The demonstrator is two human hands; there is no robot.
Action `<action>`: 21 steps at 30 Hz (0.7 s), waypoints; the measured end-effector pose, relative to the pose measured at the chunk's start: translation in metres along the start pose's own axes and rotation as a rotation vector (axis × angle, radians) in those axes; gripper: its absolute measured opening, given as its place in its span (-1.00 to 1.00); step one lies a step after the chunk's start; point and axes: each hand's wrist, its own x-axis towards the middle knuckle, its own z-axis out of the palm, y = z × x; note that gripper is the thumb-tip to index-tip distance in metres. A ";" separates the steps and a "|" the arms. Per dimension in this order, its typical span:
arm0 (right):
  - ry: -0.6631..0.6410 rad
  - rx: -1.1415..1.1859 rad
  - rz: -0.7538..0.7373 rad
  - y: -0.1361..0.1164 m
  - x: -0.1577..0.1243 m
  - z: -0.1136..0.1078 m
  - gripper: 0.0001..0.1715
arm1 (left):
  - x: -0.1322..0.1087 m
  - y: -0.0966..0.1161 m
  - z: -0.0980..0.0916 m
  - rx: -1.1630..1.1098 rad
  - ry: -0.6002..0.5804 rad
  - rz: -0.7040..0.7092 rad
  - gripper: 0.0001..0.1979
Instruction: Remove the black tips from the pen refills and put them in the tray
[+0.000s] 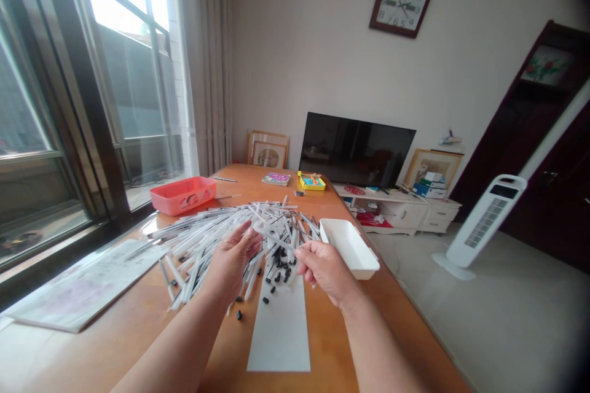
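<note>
My left hand (236,252) and my right hand (321,265) are raised over the table, thumbs and fingers pinched. Between them runs a whitish translucent pen barrel (275,240), one end at each hand's fingertips. Below and beyond lies a wide heap of similar pen barrels (216,227), with thin dark sticks among them. Several small black pen caps (279,261) are scattered in front of the heap, some on a white paper strip (279,338) between my forearms. One black cap (239,315) sits on the wood near my left forearm.
A white plastic tray (338,245) stands at the table's right edge. At the far left is a red plastic box (184,195). A large flat booklet or board (78,301) lies at the left. Farther back are a colourful booklet (275,178) and a yellow box (311,182).
</note>
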 end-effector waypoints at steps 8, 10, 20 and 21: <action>0.814 -0.698 0.022 0.006 0.016 -0.068 -0.72 | 0.006 -0.002 -0.009 0.161 0.046 0.033 -0.38; 0.834 -0.857 0.133 0.008 0.018 -0.076 -0.72 | 0.007 -0.004 -0.011 0.186 0.041 0.035 -0.39; 0.696 -1.128 0.405 0.011 0.025 -0.076 -0.67 | 0.006 -0.002 -0.012 0.228 0.054 0.072 -0.45; 0.687 -1.128 0.418 0.012 0.026 -0.077 -0.67 | 0.005 -0.002 -0.011 0.232 0.052 0.072 -0.46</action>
